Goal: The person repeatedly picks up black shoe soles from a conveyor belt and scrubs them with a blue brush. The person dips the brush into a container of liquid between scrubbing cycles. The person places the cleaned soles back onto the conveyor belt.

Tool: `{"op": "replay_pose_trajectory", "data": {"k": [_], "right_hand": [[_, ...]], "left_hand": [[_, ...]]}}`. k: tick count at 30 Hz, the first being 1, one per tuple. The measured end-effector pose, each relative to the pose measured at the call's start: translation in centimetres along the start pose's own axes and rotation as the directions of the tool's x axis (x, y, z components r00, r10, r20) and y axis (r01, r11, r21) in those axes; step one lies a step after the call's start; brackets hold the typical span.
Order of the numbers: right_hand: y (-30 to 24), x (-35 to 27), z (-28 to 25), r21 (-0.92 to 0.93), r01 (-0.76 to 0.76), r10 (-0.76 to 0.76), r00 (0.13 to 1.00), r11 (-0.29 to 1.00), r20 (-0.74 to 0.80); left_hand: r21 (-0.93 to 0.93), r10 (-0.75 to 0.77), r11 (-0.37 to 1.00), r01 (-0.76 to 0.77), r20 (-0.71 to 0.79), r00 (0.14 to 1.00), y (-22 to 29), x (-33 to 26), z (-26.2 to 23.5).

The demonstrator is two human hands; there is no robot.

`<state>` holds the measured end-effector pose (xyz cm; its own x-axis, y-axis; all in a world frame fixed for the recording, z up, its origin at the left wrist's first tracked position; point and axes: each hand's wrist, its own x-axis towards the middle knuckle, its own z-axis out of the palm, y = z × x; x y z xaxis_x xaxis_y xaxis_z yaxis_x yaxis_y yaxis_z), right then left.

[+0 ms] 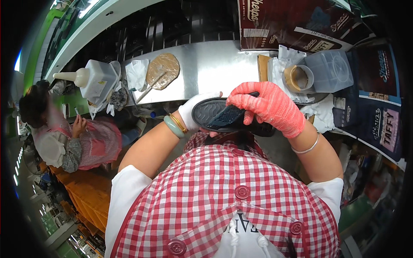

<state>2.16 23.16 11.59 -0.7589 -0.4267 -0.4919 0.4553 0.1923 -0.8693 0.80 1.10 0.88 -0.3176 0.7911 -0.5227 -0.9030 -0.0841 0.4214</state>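
Note:
A black shoe point(208, 115) is held in front of my chest, its grooved sole turned up toward me, with a dark blue patterned patch at mid-sole. My left hand point(193, 110), in a white glove, grips the shoe's left end from the outer side; most of its fingers are hidden behind it. Over the right half, my right hand point(270, 107) in a coral knit glove has its fingers bent down onto the shoe, the fingertips pressed at the patch. Whether a small piece is pinched in those fingertips I cannot make out.
Beyond my hands runs a metal worktop point(206, 64). On its left stand a white squeeze bottle point(95, 79) and a brown glue-stained disc point(162, 71) with a stick. On its right are a tape roll point(298, 78) and a clear plastic container point(329, 71). A co-worker point(88, 142) is at left.

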Motion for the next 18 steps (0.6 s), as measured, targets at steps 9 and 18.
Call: {"op": "replay_pose_trajectory", "data": {"k": [9,18], "right_hand": [[0.6,-0.5,-0.4,-0.013,-0.019,0.019,1.000,1.000,0.016],[1.1,-1.2,-1.4,-0.042,0.030,-0.029,1.000,0.999,0.009]], "left_hand": [[-0.302,-0.194,0.929,0.216,0.099,0.976,0.3,0.0,-2.6],[-0.098,-0.016,0.995,0.002,-0.137,0.990,0.2,-0.4,-4.3]]}}
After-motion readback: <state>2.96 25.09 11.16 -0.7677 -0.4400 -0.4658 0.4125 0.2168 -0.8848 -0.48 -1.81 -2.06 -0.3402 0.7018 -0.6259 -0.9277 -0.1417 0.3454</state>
